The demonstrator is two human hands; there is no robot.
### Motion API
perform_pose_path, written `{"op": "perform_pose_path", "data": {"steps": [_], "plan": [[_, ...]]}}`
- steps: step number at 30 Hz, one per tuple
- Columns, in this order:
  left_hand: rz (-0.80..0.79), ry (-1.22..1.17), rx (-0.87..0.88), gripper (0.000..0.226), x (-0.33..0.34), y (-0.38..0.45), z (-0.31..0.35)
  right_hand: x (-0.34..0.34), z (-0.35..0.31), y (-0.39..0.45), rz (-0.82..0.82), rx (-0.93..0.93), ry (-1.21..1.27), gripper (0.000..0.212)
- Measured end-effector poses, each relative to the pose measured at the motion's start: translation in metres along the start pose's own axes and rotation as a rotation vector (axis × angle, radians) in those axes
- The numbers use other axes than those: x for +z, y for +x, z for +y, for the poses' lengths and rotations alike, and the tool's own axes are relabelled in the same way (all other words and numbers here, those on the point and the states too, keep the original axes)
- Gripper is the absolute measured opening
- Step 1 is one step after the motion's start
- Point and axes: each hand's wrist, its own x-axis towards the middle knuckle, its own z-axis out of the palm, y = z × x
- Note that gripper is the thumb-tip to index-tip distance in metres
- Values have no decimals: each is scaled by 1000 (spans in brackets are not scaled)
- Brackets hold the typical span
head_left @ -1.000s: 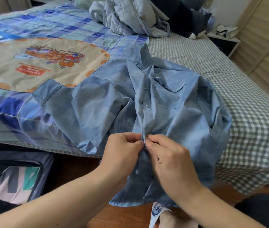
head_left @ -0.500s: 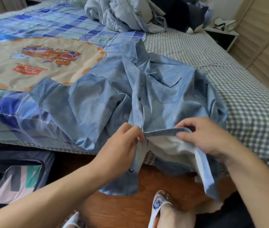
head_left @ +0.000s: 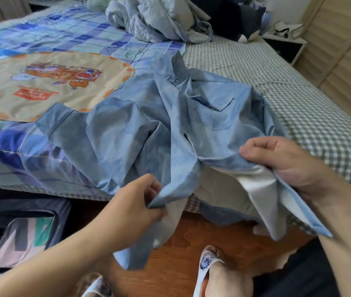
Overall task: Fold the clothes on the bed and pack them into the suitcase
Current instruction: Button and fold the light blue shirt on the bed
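Blue button-up shirt (head_left: 148, 129): light, limp, creases easily. Left hand (head_left: 136, 209) pinches placket edge; right hand (head_left: 281, 161) grips opposite front panel. Best hold: hem corners, shoulders

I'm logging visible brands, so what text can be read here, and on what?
"Mylocca", seen upside down, white on a red label printed on the beige panel of the quilt.
Lettering above the cartoon on that panel: too blurred to read.
Large letters on the folded garment in the suitcase: cut off, unreadable.
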Motion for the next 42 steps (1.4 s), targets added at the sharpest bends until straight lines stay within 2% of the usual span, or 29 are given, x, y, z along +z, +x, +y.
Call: {"op": "perform_pose_path", "data": {"steps": [3, 7, 9, 12, 14, 16, 22, 28, 33, 40, 42], "plan": [[-183, -295, -42, 16, -4, -20, 12, 42, 6, -15, -50, -104, -163, 6], [-298, -768, -206, 17, 3, -34, 16, 90, 41, -30, 173, -397, -681, 25], [-252, -831, -220, 15, 6, -37, 16, 101, 59, -38, 293, -475, -731, 38], [-139, -799, -209, 10, 10, -39, 13, 105, 68, -50, 501, -452, -599, 32], [-103, -767, -195, 7, 11, -39, 12, 107, 69, -54, 557, -447, -524, 21], [-104, -713, -163, 11, 12, -41, 12, 111, 72, -54, 582, -456, -463, 19], [-20, -471, -31, 17, 10, -45, 15, 125, 87, -54, 549, -458, -387, 29], [5, -317, 59, 26, 12, -47, 15, 124, 89, -56, 520, -306, -248, 22], [45, -205, 106, 45, 15, -49, 17, 123, 91, -55, 535, -236, -185, 15], [30, -276, 63, 46, 18, -44, 10, 130, 100, -59, 462, -387, -133, 8], [10, -329, 61, 44, 19, -42, 7, 130, 102, -58, 456, -403, -123, 12]]}}
